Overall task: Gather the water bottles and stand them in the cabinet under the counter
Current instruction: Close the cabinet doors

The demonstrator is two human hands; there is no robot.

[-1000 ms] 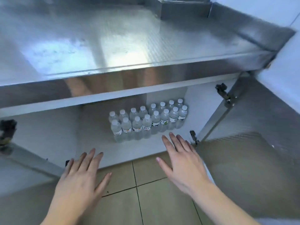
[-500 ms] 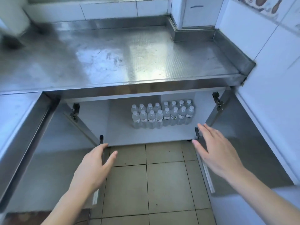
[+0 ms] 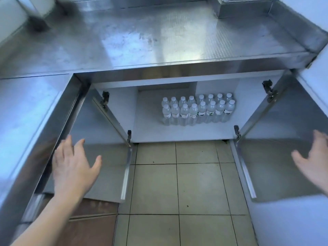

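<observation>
Several clear water bottles [image 3: 197,110] with white caps stand upright in two rows on the white floor of the cabinet [image 3: 177,133] under the steel counter [image 3: 142,38]. Both metal cabinet doors hang wide open: the left door [image 3: 106,157] and the right door [image 3: 276,148]. My left hand [image 3: 72,167] is spread flat, fingers apart, in front of the left door. At the frame's right edge my right hand [image 3: 314,164] is also spread, in front of the right door and partly cut off. Neither hand holds anything.
Beige floor tiles [image 3: 177,183] lie between the two open doors. A second steel counter edge [image 3: 35,121] runs down the left side. A white tiled wall [image 3: 316,71] closes off the right. A blurred white object [image 3: 40,6] stands at the counter's far left.
The view has pulled back and up from the cabinet. Both hands moved outward, the left towards the left door and the right towards the right door. The bottles have not moved.
</observation>
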